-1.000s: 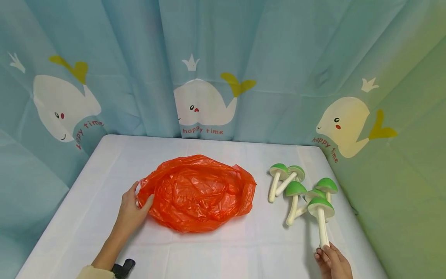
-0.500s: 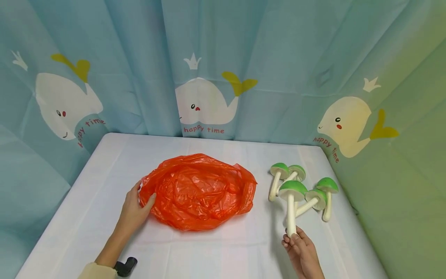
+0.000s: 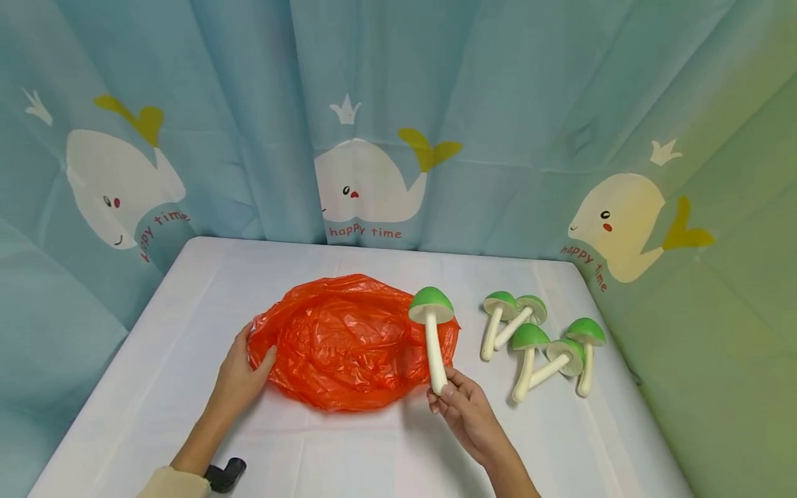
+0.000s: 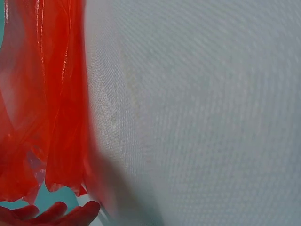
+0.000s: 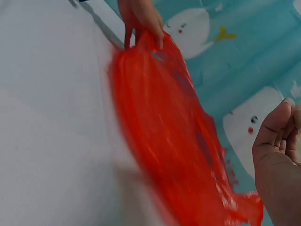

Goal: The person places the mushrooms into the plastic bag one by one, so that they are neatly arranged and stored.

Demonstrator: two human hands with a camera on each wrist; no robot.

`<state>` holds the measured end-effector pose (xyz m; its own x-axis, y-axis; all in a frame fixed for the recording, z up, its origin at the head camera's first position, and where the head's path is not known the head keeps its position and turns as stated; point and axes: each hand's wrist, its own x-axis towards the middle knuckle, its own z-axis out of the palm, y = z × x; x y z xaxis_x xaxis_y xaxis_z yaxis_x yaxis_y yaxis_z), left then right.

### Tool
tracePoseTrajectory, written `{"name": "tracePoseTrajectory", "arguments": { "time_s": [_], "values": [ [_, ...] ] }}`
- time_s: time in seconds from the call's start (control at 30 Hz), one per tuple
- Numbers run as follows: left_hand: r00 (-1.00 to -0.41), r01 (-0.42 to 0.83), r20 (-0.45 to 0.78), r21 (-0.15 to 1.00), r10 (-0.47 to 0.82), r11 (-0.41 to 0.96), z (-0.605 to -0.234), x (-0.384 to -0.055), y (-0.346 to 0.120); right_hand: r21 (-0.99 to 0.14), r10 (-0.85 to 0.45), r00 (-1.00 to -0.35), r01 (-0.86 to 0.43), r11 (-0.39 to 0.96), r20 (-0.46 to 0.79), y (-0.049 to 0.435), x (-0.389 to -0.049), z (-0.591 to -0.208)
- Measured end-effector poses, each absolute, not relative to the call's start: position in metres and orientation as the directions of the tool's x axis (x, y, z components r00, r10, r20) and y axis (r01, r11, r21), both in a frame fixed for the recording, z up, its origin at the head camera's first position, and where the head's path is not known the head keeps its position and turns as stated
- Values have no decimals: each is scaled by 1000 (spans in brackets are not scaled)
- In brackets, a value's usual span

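An open red plastic bag [image 3: 349, 346] lies spread on the table. At its left edge my left hand [image 3: 244, 370] grips the rim, thumb inside and fingers outside; the right wrist view shows that hand [image 5: 143, 19] on the bag's far end. My right hand [image 3: 467, 418] pinches the lower stem of a green-capped toy mushroom [image 3: 434, 339], held upright over the bag's right edge. In the right wrist view only part of that hand [image 5: 277, 146] shows, at the right border, and the mushroom is mostly out of frame.
Several more green-capped mushrooms [image 3: 529, 339] lie in a loose group right of the bag. The table has a white cloth [image 3: 349, 456]. A black curved object [image 3: 227, 476] is by the left wrist. A blue whale-print curtain [image 3: 510, 173] stands behind the table.
My right hand has carried the mushroom leftward from the right-hand group to the bag's right edge. The left hand stays on the bag's rim.
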<state>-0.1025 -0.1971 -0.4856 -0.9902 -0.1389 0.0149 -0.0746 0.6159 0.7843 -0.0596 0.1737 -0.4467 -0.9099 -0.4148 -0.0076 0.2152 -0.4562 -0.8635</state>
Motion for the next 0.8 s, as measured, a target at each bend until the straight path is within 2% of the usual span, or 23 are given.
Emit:
{"name": "tracePoseTrajectory", "arguments": {
  "time_s": [0.4,0.8],
  "values": [
    [-988,-14,85,778,-128,628,-482,-101,-199,-893,-488,-836,394,-217,-250,113,-91,-449],
    [-990,12,95,790,-103,612,-478,-104,-196,-850,-527,-772,502,-162,-355,69,-112,-455]
  ]
}}
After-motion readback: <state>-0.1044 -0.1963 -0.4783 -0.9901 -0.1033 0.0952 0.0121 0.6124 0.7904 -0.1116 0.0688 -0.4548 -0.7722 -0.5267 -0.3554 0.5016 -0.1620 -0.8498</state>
